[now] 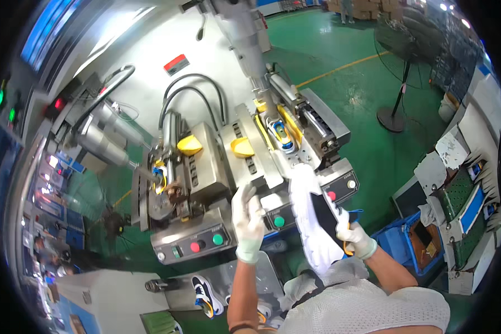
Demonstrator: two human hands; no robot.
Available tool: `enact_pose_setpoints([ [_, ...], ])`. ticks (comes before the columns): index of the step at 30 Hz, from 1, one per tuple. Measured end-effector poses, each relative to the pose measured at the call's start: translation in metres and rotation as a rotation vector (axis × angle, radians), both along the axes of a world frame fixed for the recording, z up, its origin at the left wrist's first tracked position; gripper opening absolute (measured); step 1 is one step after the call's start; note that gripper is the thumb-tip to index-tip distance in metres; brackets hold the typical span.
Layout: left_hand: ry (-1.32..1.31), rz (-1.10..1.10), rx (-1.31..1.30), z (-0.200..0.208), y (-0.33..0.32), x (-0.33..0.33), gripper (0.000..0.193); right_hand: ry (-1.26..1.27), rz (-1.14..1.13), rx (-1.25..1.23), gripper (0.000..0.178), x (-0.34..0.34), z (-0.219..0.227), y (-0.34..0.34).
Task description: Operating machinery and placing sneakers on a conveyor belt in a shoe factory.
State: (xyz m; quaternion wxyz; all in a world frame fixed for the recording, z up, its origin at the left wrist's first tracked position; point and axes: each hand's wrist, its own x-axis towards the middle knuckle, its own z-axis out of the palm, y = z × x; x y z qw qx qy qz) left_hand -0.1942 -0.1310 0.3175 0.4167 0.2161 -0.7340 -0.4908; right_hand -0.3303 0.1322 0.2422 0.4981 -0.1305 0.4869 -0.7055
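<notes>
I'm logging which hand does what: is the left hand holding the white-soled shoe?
No, the right hand holds the shoe; the left hand is apart from it.

So the machine (209, 161) sits right in front of me, one shoe (283, 137) in its right-hand station. My right hand (360, 240) has another shoe (309, 214) before it, left hand (247, 220) to the left of that. Bin (398, 249)'s off right, rack (461, 218) beyond it, fan (409, 42) farther back on the right.
</notes>
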Motion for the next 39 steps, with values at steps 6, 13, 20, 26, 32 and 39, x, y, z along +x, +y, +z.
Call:
enact_pose_setpoints([
  [6,-0.364,0.111,-0.038,-0.109,-0.099,-0.220,0.059,-0.143,-0.448,-0.092,0.025,-0.050,-0.030,0.036],
  [13,-0.705,0.369,-0.111,-0.203,-0.163,-0.339,0.093,0.020,-0.707,0.159,0.036,-0.056,0.004,0.058],
  [20,-0.418,-0.012,0.508,-0.127,-0.241,-0.279,0.025,0.109,-0.414,0.253,0.033,-0.094,0.026,0.012],
  [26,-0.133,-0.131,0.532,-0.038,-0.120,-0.119,0.035,0.373,-0.217,0.067,0.022,-0.169,0.047,-0.099],
  [32,-0.652,-0.102,0.354,-0.028,-0.023,0.084,0.061,0.361,0.369,0.400,0.037,-0.297,0.015,-0.327],
  [39,-0.655,0.472,0.669,-0.138,0.109,0.215,0.055,1.328,0.031,0.873,0.045,-0.239,-0.078,-0.432],
])
